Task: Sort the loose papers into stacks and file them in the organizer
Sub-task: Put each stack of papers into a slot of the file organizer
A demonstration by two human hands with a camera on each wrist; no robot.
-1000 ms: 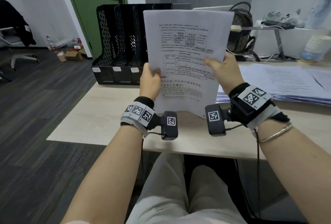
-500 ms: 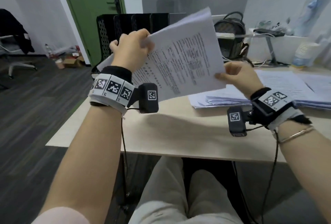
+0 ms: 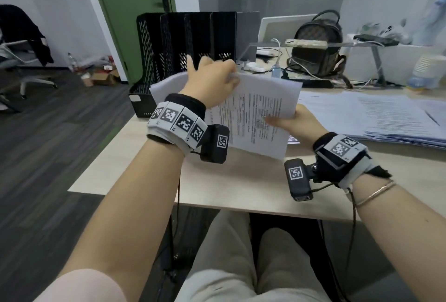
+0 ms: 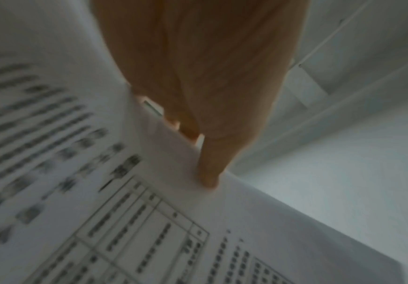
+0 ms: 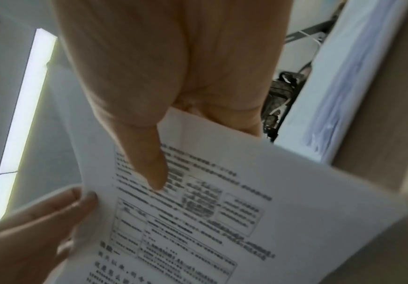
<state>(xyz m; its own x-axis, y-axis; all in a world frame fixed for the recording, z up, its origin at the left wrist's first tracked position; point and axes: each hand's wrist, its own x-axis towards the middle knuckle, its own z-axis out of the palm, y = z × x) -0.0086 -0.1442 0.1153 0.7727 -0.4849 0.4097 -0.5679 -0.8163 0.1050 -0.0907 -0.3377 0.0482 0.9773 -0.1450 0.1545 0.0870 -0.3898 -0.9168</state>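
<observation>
I hold a thin sheaf of printed papers [image 3: 253, 113] tilted flat over the desk, turned sideways. My left hand [image 3: 212, 82] grips its far edge from above, fingers curled over the top; in the left wrist view the papers [image 4: 149, 211] fill the frame under that hand [image 4: 205, 169]. My right hand [image 3: 289, 123] pinches the near right edge, thumb on the printed side; the right wrist view shows the thumb [image 5: 151, 169] on the papers [image 5: 222, 221]. A black mesh organizer [image 3: 183, 43] with several upright slots stands just behind the sheaf. A wide stack of loose papers [image 3: 376, 118] lies on the desk at right.
The pale wooden desk [image 3: 149, 171] ends at left in an open floor. A brown backpack [image 3: 316, 46], cables and a metal stand [image 3: 362, 46] crowd the back right. An office chair [image 3: 21, 60] stands far left by a green door [image 3: 135, 7].
The sheaf went from upright in front of me to turned sideways and lowered toward the desk. My left hand moved from its lower left edge to its top far edge.
</observation>
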